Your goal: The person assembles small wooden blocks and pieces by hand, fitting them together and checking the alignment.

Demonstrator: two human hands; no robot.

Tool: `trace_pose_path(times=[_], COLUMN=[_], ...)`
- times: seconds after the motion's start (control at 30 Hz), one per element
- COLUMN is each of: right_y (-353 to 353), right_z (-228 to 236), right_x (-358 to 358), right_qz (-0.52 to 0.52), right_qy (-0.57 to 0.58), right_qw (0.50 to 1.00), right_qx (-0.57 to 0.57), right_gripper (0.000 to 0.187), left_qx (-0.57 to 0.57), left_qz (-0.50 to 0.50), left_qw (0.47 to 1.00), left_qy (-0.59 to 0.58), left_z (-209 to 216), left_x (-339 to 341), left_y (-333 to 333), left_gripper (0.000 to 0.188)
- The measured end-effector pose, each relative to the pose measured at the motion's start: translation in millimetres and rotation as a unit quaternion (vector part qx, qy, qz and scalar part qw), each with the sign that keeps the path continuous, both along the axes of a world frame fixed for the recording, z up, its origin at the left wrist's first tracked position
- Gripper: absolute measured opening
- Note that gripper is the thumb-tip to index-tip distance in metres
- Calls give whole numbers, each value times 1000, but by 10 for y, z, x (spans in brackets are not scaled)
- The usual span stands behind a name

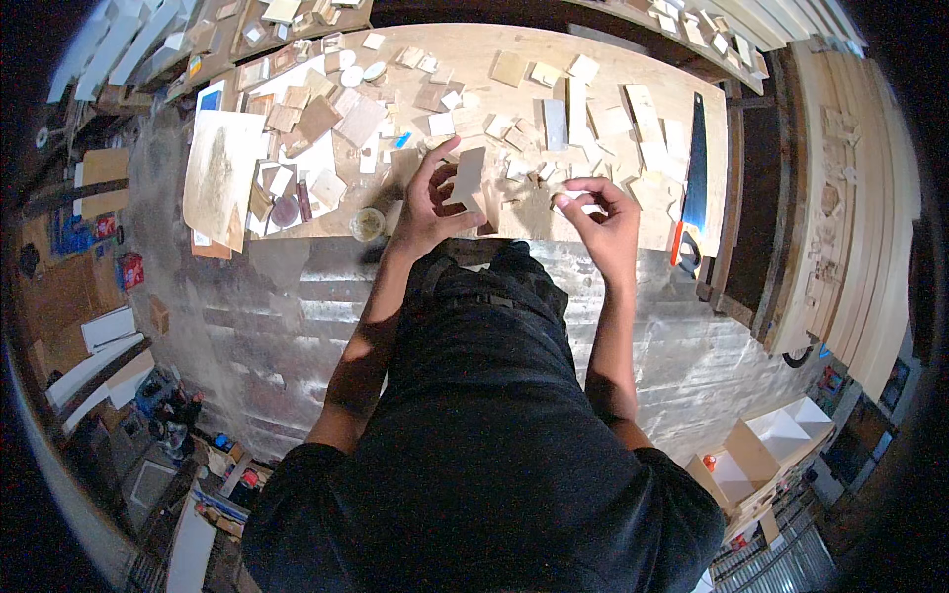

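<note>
My left hand [435, 208] is wrapped round a small, flat-sided wooden piece [473, 180], held up above the front edge of the workbench [450, 54]. Its thumb and fingers sit at opposite sides of the piece. To the right, my right hand [605, 215] has its thumb and fingertips pinched together low over the bench; what lies between them is too small to make out. Small wood scraps [539, 178] lie between the hands. A round, clear container [368, 224] stands at the bench edge left of my left hand.
A handsaw [697, 168] with an orange and black handle lies along the bench's right side. Many wood offcuts [321, 119] cover the left and back. A large thin board [223, 168] overhangs the left front. Long planks [870, 217] are stacked at far right.
</note>
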State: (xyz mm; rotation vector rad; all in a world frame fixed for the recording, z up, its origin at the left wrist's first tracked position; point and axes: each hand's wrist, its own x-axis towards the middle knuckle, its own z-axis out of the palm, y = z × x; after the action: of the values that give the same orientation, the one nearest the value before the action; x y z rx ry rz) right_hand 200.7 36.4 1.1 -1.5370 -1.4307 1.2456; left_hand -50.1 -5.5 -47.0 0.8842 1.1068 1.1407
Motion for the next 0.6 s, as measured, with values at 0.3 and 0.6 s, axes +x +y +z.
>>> trace_pose_path(times=[0.3, 0.6], right_y=[97, -39], right_z=[-292, -547], right_x=[222, 100], right_qz=[-26, -23], right_qy=[-53, -27], right_qw=[998, 999], right_qx=[-12, -24], right_gripper=[30, 25], left_qx=[21, 21], left_qz=[16, -21], left_qw=[991, 977], left_qy=[131, 211], left_z=[-713, -1493], left_x=[54, 48], left_y=[71, 71], left_gripper=[95, 93])
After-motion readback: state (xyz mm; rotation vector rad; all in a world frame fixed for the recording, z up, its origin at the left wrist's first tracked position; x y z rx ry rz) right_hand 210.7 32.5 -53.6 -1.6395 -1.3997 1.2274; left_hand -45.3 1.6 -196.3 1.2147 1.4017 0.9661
